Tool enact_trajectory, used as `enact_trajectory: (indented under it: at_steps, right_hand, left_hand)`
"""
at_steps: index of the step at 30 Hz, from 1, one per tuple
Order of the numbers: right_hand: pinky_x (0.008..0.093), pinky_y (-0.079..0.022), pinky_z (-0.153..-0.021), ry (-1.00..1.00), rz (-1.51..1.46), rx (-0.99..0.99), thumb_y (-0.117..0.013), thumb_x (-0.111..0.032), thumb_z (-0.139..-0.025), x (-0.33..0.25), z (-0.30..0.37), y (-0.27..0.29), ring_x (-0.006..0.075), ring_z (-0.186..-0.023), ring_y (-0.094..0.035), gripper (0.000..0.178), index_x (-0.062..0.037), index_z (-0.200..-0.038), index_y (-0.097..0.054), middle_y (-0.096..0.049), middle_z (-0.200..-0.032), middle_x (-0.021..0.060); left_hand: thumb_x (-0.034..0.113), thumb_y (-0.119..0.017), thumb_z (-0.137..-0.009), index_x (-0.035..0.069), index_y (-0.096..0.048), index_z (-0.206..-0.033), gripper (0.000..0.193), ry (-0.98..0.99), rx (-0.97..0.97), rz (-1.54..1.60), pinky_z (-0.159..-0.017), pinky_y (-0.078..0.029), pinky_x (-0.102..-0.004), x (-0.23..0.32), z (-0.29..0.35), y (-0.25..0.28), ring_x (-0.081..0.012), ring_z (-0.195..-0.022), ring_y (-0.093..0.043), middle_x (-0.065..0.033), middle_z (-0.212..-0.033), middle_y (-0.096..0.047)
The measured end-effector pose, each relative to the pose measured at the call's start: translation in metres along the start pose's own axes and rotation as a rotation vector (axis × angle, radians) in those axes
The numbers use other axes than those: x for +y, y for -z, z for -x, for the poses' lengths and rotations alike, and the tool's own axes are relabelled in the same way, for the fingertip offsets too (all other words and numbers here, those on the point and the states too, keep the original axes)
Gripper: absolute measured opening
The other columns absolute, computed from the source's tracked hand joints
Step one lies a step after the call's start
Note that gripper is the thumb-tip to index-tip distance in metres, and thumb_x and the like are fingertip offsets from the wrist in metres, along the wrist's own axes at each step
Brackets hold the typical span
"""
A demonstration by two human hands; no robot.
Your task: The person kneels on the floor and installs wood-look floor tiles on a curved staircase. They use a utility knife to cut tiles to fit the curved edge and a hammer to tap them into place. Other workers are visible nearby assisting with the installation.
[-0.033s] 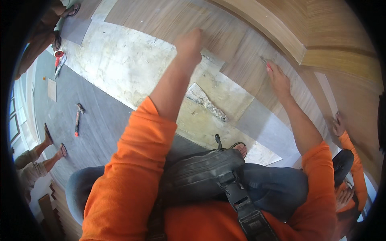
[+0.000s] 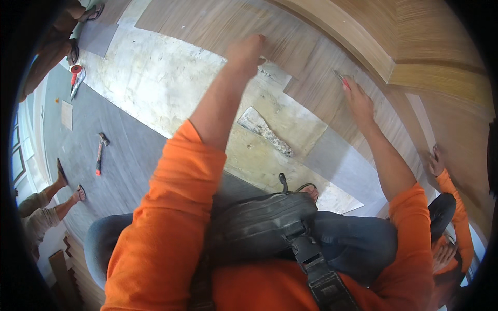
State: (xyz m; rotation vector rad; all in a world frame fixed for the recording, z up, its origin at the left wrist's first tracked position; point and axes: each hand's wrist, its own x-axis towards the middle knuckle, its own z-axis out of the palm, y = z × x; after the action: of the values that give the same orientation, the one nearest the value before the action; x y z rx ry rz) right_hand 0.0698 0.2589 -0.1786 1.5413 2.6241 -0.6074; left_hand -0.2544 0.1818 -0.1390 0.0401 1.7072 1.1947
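Wood-look plank (image 2: 311,78), left hand (image 2: 248,52) pressing, right hand (image 2: 358,101) flat

Single head-worn fisheye view, looking steeply down and forward over the wearer's own chest bag (image 2: 259,228) and orange sleeves to the wood-look floor planks (image 2: 218,23). Close range: left hand (image 2: 248,52) and right hand (image 2: 358,101) reach out near frame centre, bare subfloor (image 2: 155,78) and a trowel (image 2: 264,132) just below them. Edges bend hard at the black rim, catching other people's legs (image 2: 49,199) far left and another orange-sleeved worker (image 2: 451,207) far right; no second view to overlap.
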Motion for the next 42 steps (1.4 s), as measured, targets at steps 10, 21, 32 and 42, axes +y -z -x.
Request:
enact_trajectory:
  at_steps: [10,21,32,42]
  right_hand:
    - [0.0542,-0.046,-0.084,-0.064,-0.078,-0.02,-0.044,-0.029,-0.103,-0.061,-0.04,0.025,0.0477,-0.101,-0.06,0.028,-0.0106,-0.123,-0.049,-0.065,-0.105,0.0261]
    - [0.0546,-0.047,-0.087,0.151,0.202,-0.003,-0.04,-0.03,-0.104,-0.127,-0.125,0.016,0.0474,-0.1,-0.061,0.036,-0.0067,-0.13,-0.048,-0.065,-0.107,0.0276]
    - [0.046,-0.039,-0.105,0.151,-0.108,0.257,-0.039,-0.031,-0.101,-0.155,-0.186,-0.015,0.0445,-0.126,-0.049,0.044,-0.0038,-0.13,-0.056,-0.053,-0.139,0.0243]
    - [0.0496,-0.043,-0.098,0.52,1.366,0.483,-0.043,-0.027,-0.101,-0.09,-0.247,-0.075,0.0354,-0.115,-0.057,0.04,-0.005,-0.131,-0.058,-0.061,-0.128,0.0157]
  left_hand:
    - [0.039,-0.065,-0.091,0.005,-0.057,-0.129,0.051,0.052,-0.478,-0.753,-0.086,-0.059,-0.0371,0.083,-0.07,0.005,-0.0231,-0.107,-0.065,-0.0132,-0.126,-0.061]
    - [0.046,-0.072,-0.084,0.002,-0.061,-0.132,0.066,-0.242,-0.301,-0.769,-0.104,-0.042,-0.0409,0.01,-0.084,-0.003,-0.0304,-0.116,-0.061,-0.017,-0.132,-0.062]
    - [0.041,-0.062,-0.086,-0.002,-0.072,-0.108,0.049,-0.524,-0.101,-1.144,-0.094,-0.049,-0.0423,-0.008,-0.092,-0.016,-0.039,-0.108,-0.064,-0.0253,-0.113,-0.068]
    - [0.025,-0.055,-0.086,0.002,-0.073,-0.106,0.036,-0.514,-0.042,-1.171,-0.092,-0.052,-0.0414,-0.008,-0.081,-0.024,-0.0344,-0.11,-0.065,-0.0193,-0.115,-0.069]
